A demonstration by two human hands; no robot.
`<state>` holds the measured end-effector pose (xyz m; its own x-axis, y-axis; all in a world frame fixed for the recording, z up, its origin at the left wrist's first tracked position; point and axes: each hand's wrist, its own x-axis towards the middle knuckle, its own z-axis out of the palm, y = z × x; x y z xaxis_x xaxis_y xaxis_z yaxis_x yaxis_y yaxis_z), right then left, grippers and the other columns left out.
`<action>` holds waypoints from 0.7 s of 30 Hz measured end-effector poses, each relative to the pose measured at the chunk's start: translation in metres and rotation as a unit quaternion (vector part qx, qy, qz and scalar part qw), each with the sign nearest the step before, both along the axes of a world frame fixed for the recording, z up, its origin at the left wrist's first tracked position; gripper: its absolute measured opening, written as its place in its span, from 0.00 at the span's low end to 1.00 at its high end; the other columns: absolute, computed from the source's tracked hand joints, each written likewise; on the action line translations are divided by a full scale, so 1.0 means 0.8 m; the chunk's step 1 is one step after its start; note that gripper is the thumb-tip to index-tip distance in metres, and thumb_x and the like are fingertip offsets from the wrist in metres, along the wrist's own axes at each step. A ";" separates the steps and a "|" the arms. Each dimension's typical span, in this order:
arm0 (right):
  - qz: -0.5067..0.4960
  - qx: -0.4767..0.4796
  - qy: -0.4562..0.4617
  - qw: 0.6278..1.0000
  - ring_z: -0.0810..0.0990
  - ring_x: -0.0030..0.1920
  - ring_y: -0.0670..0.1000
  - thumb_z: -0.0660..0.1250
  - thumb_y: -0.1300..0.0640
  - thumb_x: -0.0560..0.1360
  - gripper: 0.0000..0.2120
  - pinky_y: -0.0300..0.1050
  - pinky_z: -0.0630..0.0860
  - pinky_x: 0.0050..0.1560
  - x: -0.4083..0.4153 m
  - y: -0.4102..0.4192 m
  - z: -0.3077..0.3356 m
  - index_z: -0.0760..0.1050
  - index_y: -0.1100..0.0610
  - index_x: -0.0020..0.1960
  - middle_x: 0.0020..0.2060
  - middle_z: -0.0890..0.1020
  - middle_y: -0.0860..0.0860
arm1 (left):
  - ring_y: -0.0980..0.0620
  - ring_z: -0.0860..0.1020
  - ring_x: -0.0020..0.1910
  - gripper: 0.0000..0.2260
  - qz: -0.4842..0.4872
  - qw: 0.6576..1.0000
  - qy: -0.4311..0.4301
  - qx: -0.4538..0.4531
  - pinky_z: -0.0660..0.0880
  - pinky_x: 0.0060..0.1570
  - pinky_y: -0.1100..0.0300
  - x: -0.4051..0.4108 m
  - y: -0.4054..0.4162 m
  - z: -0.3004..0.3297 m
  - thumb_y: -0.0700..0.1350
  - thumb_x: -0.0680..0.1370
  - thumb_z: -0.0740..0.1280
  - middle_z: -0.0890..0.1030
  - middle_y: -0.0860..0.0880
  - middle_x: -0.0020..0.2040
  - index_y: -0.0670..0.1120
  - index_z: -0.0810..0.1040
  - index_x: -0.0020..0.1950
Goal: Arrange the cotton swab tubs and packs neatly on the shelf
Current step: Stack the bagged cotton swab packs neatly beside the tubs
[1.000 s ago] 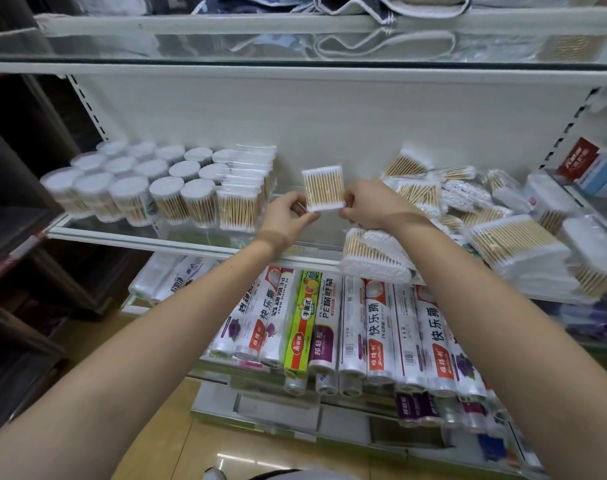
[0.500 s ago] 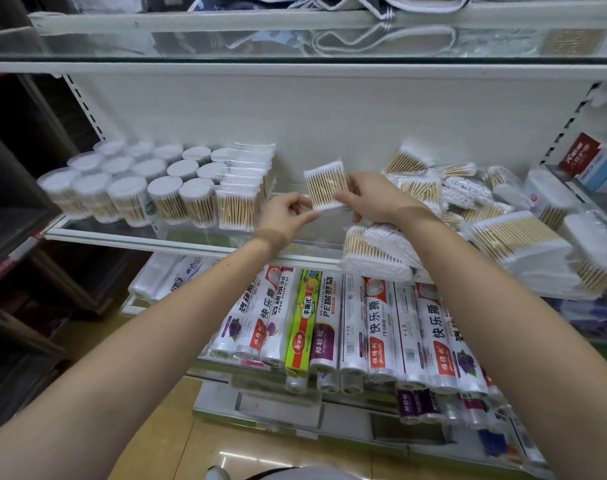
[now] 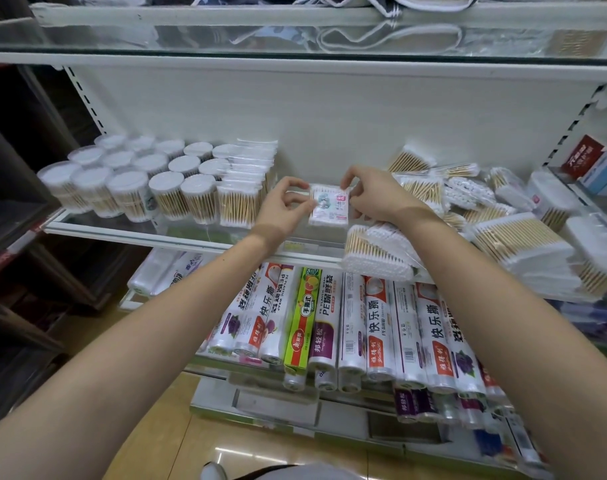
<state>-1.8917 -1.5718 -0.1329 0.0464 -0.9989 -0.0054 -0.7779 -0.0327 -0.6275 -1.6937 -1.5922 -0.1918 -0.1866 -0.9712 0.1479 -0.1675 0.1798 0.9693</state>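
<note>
white printed swab pack (image 3: pixel 329 206), green wrap box (image 3: pixel 303 317)

Pack (image 3: pixel 329 205) between both hands: one second ago its clear face showed the wooden swab sticks; half a second ago it was tilted; it now shows a printed label side (white with pink and blue marks) and sits lower, over the shelf's (image 3: pixel 205 241) bare gap; left hand (image 3: pixel 282 210) has shifted right to pinch the pack's left edge; right hand (image 3: pixel 374 194) now pinches its top right corner.
</note>
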 end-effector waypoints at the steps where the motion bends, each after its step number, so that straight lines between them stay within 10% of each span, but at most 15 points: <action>1: 0.001 -0.003 0.001 1.000 0.84 0.43 0.57 0.61 0.69 0.75 0.16 0.54 0.82 0.35 0.000 0.001 0.000 0.72 0.53 0.58 0.45 0.82 0.55 | 0.60 0.78 0.35 0.16 0.005 1.000 0.001 -0.005 0.72 0.33 0.65 0.000 0.000 0.000 0.44 0.77 0.73 0.84 0.45 0.51 0.47 0.73 0.62; 11: 0.004 -0.026 0.003 1.000 0.84 0.42 0.50 0.71 0.52 0.77 0.20 0.49 0.82 0.38 0.000 0.001 -0.002 0.68 0.56 0.63 0.46 0.82 0.50 | 0.52 0.80 0.51 0.26 0.019 0.996 -0.058 -0.067 0.79 0.53 0.51 -0.002 -0.003 -0.003 0.43 0.74 0.75 0.80 0.50 0.55 0.49 0.71 0.71; 15: 0.000 -0.026 0.131 0.991 0.83 0.36 0.52 0.68 0.48 0.79 0.13 0.54 0.82 0.44 0.004 -0.001 -0.005 0.76 0.58 0.48 0.39 0.84 0.55 | 0.54 0.79 0.55 0.24 0.031 0.994 -0.073 -0.080 0.76 0.61 0.50 -0.004 -0.001 -0.001 0.44 0.73 0.76 0.80 0.50 0.54 0.46 0.72 0.66; 21: 0.049 -0.031 0.074 0.996 0.85 0.37 0.49 0.65 0.55 0.79 0.06 0.51 0.84 0.43 0.004 0.002 -0.002 0.80 0.53 0.47 0.40 0.86 0.50 | 0.57 0.77 0.45 0.23 0.024 0.987 -0.069 -0.141 0.74 0.47 0.57 -0.003 0.006 0.001 0.51 0.70 0.78 0.79 0.52 0.51 0.47 0.72 0.59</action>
<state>-1.8886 -1.5702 -0.1347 0.1472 -0.9882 0.0420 -0.8533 -0.1484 -0.4999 -1.6964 -1.5874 -0.1907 -0.1786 -0.9034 0.3899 -0.3089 0.4278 0.8495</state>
